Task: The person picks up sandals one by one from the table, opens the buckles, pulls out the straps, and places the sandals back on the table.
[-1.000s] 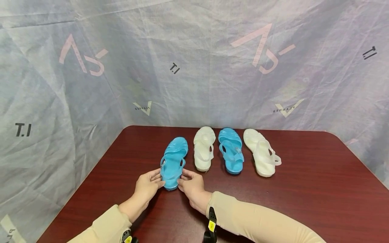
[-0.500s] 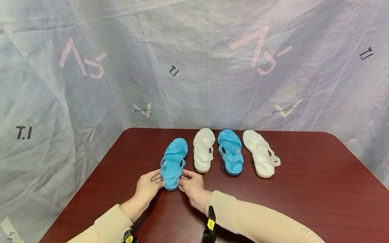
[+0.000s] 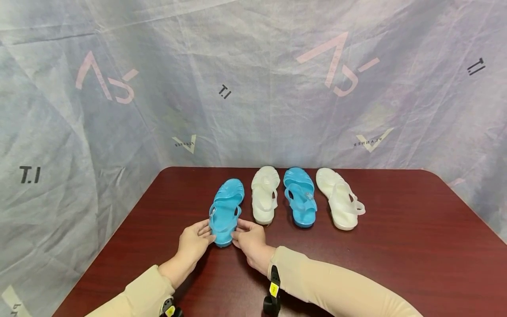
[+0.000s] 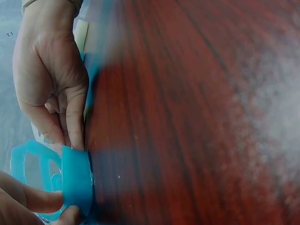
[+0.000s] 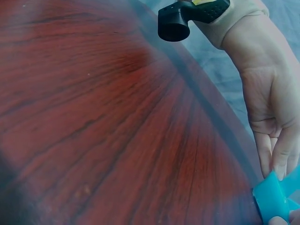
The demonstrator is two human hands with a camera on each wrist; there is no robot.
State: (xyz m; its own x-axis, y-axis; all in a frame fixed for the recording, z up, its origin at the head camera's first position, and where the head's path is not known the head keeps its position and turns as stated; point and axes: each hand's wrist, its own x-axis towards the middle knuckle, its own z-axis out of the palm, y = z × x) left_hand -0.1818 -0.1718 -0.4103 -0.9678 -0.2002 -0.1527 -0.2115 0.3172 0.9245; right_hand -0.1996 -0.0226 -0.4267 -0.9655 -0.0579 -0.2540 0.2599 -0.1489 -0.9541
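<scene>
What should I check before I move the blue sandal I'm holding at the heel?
1. Left hand on the heel of the near blue jelly plastic sandal: ok, fingers touch its left side.
2. Right hand on the heel: ok, fingers touch its right side.
3. Firmness of the hold: cannot tell; only fingertips show at the heel in the wrist views.
4. Gap to the neighbouring white jelly plastic sandal: ok, apart.
5. Second blue jelly plastic sandal and far white jelly plastic sandal: ok, both flat in the row.
6. Dark red wooden table in front of the hands: ok, bare.
</scene>
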